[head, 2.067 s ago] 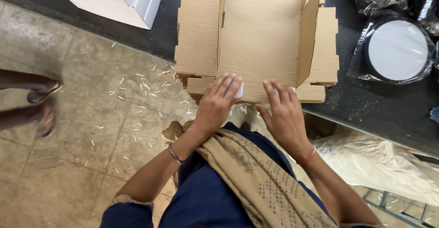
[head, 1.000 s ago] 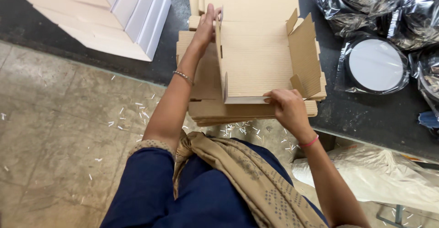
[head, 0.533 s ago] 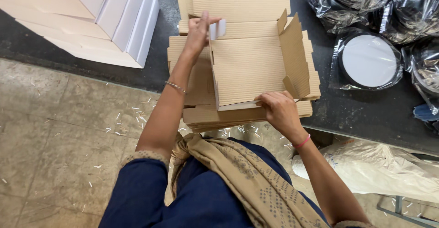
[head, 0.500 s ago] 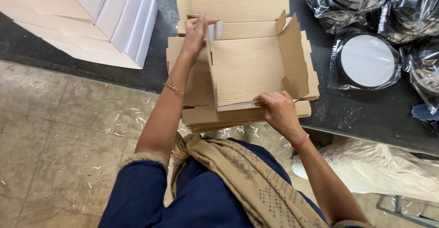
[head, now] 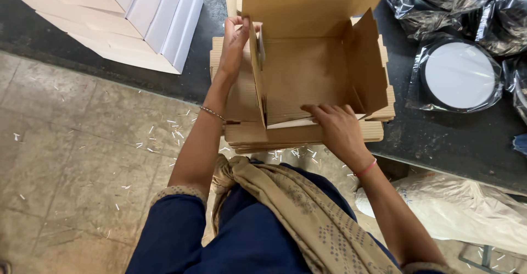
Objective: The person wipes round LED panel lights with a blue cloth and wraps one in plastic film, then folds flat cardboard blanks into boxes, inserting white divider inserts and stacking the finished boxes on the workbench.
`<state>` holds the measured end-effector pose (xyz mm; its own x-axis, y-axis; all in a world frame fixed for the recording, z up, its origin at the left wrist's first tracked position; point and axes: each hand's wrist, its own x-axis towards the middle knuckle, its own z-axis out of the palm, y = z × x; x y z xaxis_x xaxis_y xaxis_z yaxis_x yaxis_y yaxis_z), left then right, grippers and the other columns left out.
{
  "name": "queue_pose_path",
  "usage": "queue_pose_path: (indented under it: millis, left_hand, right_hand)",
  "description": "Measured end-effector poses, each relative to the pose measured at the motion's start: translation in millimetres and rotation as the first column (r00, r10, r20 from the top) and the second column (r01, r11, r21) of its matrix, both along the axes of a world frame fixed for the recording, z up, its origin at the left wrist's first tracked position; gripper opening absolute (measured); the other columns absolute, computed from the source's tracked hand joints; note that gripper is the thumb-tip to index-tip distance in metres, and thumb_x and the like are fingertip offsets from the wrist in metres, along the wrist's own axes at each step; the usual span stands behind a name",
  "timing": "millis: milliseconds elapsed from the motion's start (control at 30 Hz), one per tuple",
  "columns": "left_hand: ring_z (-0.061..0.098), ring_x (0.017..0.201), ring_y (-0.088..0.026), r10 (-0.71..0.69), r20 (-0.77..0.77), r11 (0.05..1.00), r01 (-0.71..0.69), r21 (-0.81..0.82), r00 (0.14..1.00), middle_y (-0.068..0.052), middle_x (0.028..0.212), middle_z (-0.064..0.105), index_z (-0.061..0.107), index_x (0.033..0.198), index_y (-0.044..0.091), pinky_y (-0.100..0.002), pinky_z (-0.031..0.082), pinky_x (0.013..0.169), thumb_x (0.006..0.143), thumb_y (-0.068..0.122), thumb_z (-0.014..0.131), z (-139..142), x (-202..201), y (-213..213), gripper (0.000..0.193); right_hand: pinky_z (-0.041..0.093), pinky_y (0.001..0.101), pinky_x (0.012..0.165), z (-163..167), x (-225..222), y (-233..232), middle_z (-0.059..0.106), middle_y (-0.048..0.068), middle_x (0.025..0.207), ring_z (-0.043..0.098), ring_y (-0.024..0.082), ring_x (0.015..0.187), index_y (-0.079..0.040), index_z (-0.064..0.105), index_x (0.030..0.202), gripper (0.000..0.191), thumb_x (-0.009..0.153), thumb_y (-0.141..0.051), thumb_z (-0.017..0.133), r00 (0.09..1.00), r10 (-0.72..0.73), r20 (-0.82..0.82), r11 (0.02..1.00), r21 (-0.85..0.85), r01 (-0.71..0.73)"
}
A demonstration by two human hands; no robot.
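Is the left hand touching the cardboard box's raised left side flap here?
Touching. The head view shows the left hand gripping the top of the upright side flap of the cardboard box, with no gap visible between them.

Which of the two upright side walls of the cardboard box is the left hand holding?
The left side wall, gripped by the left hand; the right wall stands untouched.

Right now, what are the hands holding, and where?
A brown cardboard box. The left hand grips the top of its raised left wall; the right hand presses on its front edge.
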<state>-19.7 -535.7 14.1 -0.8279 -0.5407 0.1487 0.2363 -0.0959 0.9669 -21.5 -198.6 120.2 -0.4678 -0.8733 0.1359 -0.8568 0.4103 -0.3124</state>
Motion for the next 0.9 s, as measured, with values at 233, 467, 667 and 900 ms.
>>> queue_pose_path:
  millis: [233, 467, 667, 900]
  left_hand:
    - [0.053, 0.135, -0.020, -0.212, 0.058, 0.965, 0.218, -0.146, 0.976, -0.010, 0.136, 0.064, 0.038, 0.144, 0.010, -0.038, 0.038, 0.118, 0.098, 0.056, 0.067, 12.3, 23.6, -3.5, 0.072]
    - [0.042, 0.150, -0.024, -0.102, 0.259, 0.962, 0.161, -0.219, 0.960, -0.011, 0.148, 0.055, 0.049, 0.140, 0.006, -0.040, 0.035, 0.122, 0.089, 0.048, 0.080, 17.2, 22.5, 17.4, 0.073]
    - [0.031, 0.153, -0.024, -0.195, 0.193, 0.976, 0.210, -0.062, 0.962, -0.011, 0.153, 0.047, 0.045, 0.140, 0.006, -0.038, 0.026, 0.122, 0.087, 0.050, 0.081, 23.3, 28.4, 22.2, 0.079]
    - [0.044, 0.145, -0.024, -0.220, 0.180, 0.962, 0.244, -0.121, 0.959, -0.013, 0.147, 0.053, 0.049, 0.142, 0.002, -0.037, 0.033, 0.120, 0.087, 0.048, 0.080, 26.0, 23.6, 18.1, 0.078]
  right_hand:
    - [0.047, 0.0423, 0.091, 12.3, 6.9, -27.5, 0.065, 0.004, 0.127, 0.063, 0.026, 0.107, -0.019, 0.052, 0.149, 0.075, 0.078, 0.006, 0.053, 0.946, 0.322, 0.042, 0.946, 0.013, -0.323]
    - [0.051, 0.0406, 0.090, 10.5, 1.3, -29.5, 0.064, 0.001, 0.128, 0.062, 0.027, 0.106, -0.020, 0.056, 0.141, 0.062, 0.085, 0.005, 0.053, 0.943, 0.295, 0.156, 0.935, 0.158, -0.319]
    - [0.052, 0.0451, 0.089, 17.7, 1.1, -33.8, 0.062, 0.005, 0.131, 0.063, 0.031, 0.108, -0.016, 0.045, 0.152, 0.071, 0.084, 0.004, 0.052, 0.945, 0.278, 0.172, 0.939, 0.159, -0.305]
    - [0.049, 0.0499, 0.088, 15.7, -19.4, -51.0, 0.058, 0.009, 0.137, 0.061, 0.035, 0.115, -0.013, 0.047, 0.145, 0.061, 0.085, -0.013, 0.061, 0.901, 0.279, 0.333, 0.875, 0.298, -0.382]
